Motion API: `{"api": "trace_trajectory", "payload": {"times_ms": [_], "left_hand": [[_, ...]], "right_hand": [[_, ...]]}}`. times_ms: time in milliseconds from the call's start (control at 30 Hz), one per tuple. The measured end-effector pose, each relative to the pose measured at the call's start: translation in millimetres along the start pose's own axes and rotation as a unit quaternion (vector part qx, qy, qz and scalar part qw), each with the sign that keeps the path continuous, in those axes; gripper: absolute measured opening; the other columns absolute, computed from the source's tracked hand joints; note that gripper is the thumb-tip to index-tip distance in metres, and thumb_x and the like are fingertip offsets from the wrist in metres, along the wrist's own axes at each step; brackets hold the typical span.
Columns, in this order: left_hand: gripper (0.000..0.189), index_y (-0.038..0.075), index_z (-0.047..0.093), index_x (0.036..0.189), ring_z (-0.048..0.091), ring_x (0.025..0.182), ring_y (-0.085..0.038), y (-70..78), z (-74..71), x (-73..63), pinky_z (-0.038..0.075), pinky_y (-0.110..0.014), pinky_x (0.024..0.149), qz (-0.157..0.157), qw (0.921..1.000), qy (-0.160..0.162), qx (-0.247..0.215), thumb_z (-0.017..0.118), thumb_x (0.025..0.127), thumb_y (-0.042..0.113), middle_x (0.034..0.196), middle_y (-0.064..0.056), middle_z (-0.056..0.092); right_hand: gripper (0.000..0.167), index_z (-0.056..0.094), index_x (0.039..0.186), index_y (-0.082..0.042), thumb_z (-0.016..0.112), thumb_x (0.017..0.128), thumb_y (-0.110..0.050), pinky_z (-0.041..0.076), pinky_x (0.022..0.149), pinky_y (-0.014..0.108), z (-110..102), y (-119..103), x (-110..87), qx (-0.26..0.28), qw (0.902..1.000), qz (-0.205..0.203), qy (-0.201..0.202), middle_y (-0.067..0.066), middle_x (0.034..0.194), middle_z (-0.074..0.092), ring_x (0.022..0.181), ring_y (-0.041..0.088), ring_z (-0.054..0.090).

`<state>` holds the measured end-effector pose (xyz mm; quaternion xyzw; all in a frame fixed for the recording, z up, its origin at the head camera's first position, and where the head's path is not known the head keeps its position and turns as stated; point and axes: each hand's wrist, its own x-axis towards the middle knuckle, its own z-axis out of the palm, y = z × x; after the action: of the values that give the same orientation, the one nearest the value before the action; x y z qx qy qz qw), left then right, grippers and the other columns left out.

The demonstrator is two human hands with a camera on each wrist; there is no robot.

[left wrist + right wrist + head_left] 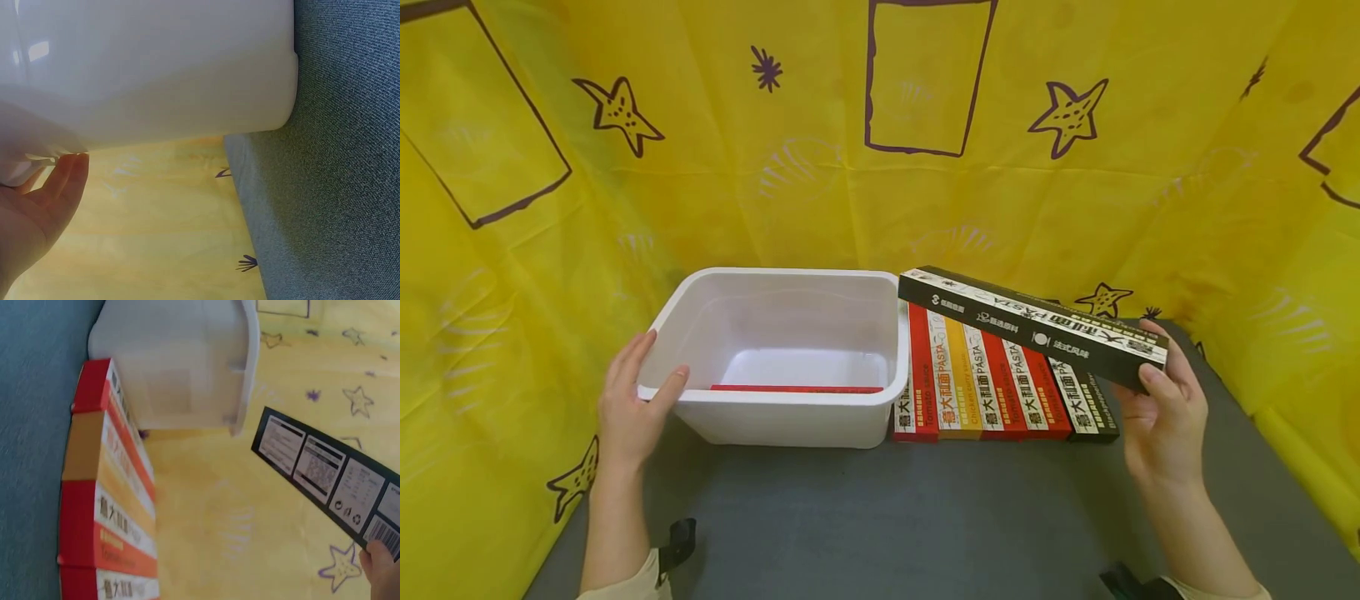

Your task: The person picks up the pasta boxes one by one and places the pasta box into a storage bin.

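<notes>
My left hand [636, 396] grips the left end of a white plastic bin [790, 421], thumb over the rim and fingers outside; the left wrist view shows its fingertips against the bin's outer wall [156, 81]. Inside the bin, along the near wall, the edge of a red box [797, 388] shows. My right hand [1168, 425] pinches one end of a long black pasta box [1030, 327] between thumb and fingers. This box is raised and tilted, its far end overlapping the bin's right rim in the head view. Its printed label side [322, 472] faces the right wrist camera.
Right of the bin, pasta boxes lie side by side: a red box [925, 425], a yellow one [960, 421], more red ones [1048, 421] and a black one [1097, 417]. They stand on a dark grey table [880, 517]. A yellow patterned cloth [820, 108] hangs behind and beside it.
</notes>
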<state>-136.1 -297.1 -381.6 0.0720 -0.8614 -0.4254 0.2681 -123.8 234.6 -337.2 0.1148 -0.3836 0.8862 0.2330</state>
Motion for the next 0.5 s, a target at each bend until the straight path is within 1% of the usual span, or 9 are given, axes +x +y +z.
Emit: {"api": "trace_trajectory", "payload": {"times_ms": [67,200,300,400,433,467,500], "left_hand": [[0.064,0.023,0.045,0.148,0.034,0.138,-0.032,0.3,-0.5,0.0,0.027,-0.063,0.108,0.002,1.0000,0.001,0.002,0.067,0.088,0.030,0.153,-0.003,0.037],[0.064,0.021,0.045,0.148,0.034,0.137,-0.034,1.4,-1.1,0.4,0.026,-0.065,0.107,0.005,1.0000,-0.001,0.006,0.067,0.088,0.030,0.153,-0.006,0.037],[0.064,0.020,0.044,0.148,0.033,0.138,-0.035,1.3,-0.8,0.5,0.025,-0.066,0.107,0.003,1.0000,-0.004,0.006,0.066,0.088,0.030,0.154,-0.007,0.036],[0.064,0.019,0.045,0.148,0.033,0.138,-0.035,0.8,-0.8,0.9,0.025,-0.065,0.107,0.006,1.0000,-0.003,0.005,0.066,0.088,0.028,0.153,-0.008,0.037],[0.064,0.018,0.045,0.148,0.033,0.138,-0.035,0.6,-0.8,1.3,0.025,-0.065,0.108,0.007,1.0000,-0.003,0.004,0.066,0.088,0.028,0.153,-0.008,0.037],[0.063,0.018,0.046,0.147,0.034,0.137,-0.035,0.4,-0.7,1.8,0.025,-0.064,0.108,0.009,1.0000,-0.002,0.003,0.066,0.088,0.027,0.152,-0.009,0.038],[0.063,0.018,0.046,0.147,0.034,0.137,-0.035,0.1,-0.6,2.0,0.025,-0.064,0.108,0.012,0.9999,0.000,0.001,0.067,0.088,0.027,0.152,-0.009,0.038]], "right_hand": [[0.046,0.046,0.135,0.011,0.046,0.089,0.007,0.056,0.079,0.030,5,2,0.3,-0.002,0.9998,0.006,-0.017,0.018,0.122,0.053,0.093,0.023,0.064],[0.044,0.048,0.134,0.009,0.044,0.090,0.010,0.055,0.083,0.031,12,6,1.5,0.019,0.9975,0.028,-0.062,0.019,0.125,0.050,0.100,0.024,0.062],[0.046,0.045,0.136,0.008,0.045,0.090,0.009,0.054,0.086,0.031,18,10,1.9,0.000,0.9955,0.036,-0.087,0.018,0.127,0.050,0.106,0.023,0.060],[0.047,0.044,0.138,0.008,0.044,0.091,0.010,0.054,0.085,0.028,23,16,2.2,-0.021,0.9932,0.044,-0.106,0.015,0.123,0.053,0.104,0.020,0.059],[0.048,0.044,0.138,0.007,0.044,0.090,0.010,0.054,0.080,0.024,25,18,2.1,-0.035,0.9927,0.044,-0.107,0.011,0.115,0.056,0.097,0.016,0.060],[0.048,0.045,0.137,0.007,0.044,0.090,0.011,0.054,0.076,0.021,26,19,2.1,-0.036,0.9923,0.049,-0.109,0.009,0.109,0.056,0.090,0.014,0.058],[0.048,0.045,0.137,0.007,0.044,0.090,0.012,0.054,0.075,0.021,28,21,2.1,-0.040,0.9918,0.051,-0.111,0.008,0.108,0.057,0.090,0.014,0.057]]}}
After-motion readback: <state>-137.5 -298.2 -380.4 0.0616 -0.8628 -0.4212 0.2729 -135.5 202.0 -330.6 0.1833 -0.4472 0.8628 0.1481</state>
